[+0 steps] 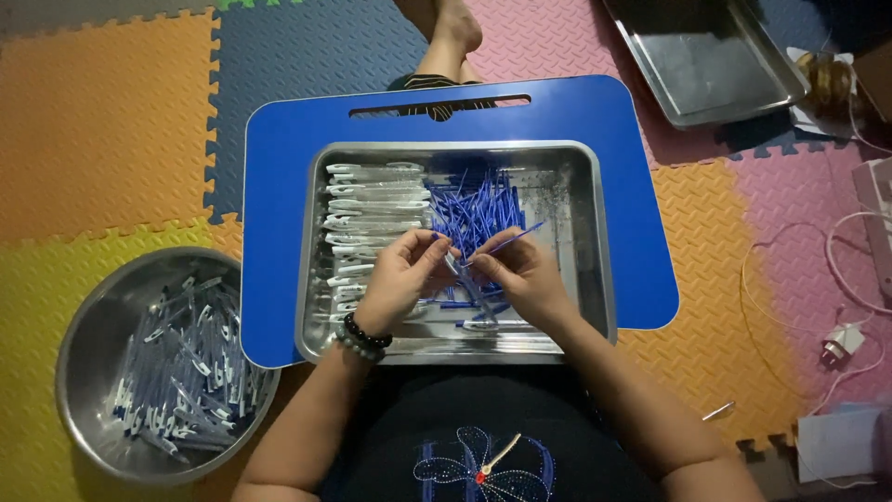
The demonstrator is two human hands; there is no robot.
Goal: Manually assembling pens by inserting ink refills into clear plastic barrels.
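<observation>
Head cam looks straight down at a steel tray (595, 242) sitting on a blue lap desk (279, 186) in the middle of the frame. Both hands meet over the tray's lower middle. The left hand (401, 279), with a dark bead bracelet (364, 336) on the wrist, has its fingers curled in and is pinching something small at the fingertips; pretty sure it's one end of the pen part, but it's too small to call for certain. The right hand (520, 271) is closed around a thin blue refill (506, 242) that sticks out up and to the right from between its fingers.

Inside the tray, a stack of clear pen barrels (372, 200) fills the left side, and a messy pile of blue refills (474, 209) sits in the upper middle, just beside the barrels. A few loose pieces lie near the tray's bottom edge, under the hands.

Lower left of the frame there's a round metal bowl (79, 363) on the foam floor mat (102, 121), holding a heap of clear-and-blue pens (181, 372). Upper right, a second empty-looking steel tray (706, 60) rests on the mat, well apart from the desk. A white charger with cable (841, 342) lies at the right edge.
</observation>
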